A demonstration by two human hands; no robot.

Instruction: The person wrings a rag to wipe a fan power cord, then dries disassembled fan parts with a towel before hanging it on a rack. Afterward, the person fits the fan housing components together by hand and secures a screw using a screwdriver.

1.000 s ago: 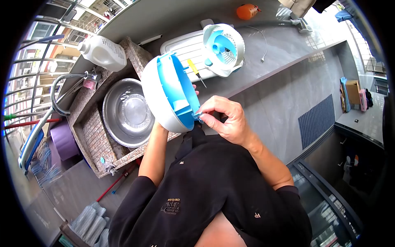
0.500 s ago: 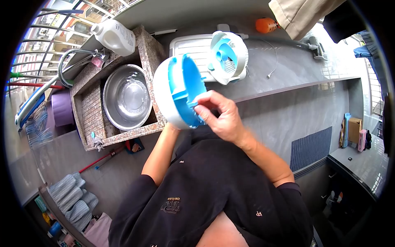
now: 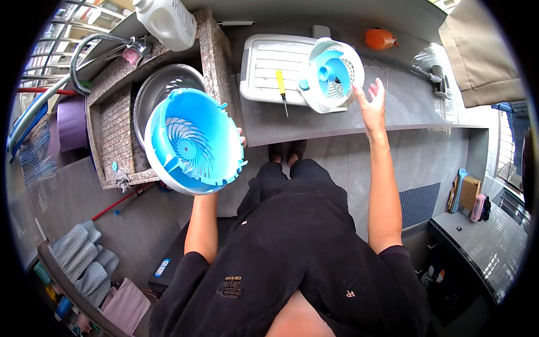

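Housing [image 3: 193, 140] in blue plastic with a white outer wall is up in the left hand [image 3: 242, 136], tilted so you get a decent look at the slotted swirl in its bottom and the little tabs along its rim. Most of that hand is hidden behind it, just fingertips poking out at the side, but it's clearly got hold of the thing. From here it overlaps the metal basin [image 3: 145, 98] in the stone sink [image 3: 216, 62]; can't tell how high above.

Right hand [image 3: 371, 106] looks like it's holding nothing: fingers spread, thumb well out, right beside the white slotted cover [image 3: 323, 73] with blue insides. Whether the thumb touches its edge, no idea.

Progress-wise, the two round pieces are fully apart, one in the air, one down on the counter [image 3: 264, 126] at the right end of a white ribbed tray [image 3: 263, 59]. Neither is joined to the other. Nobody's on the yellow screwdriver [image 3: 281, 83] either, it's lying across the tray's near edge. Can't make out any loose screws, so how much is left is anyone's guess.

Farther out, there's an orange object [image 3: 380, 39] toward the back and a white jug [image 3: 168, 25] by the sink.
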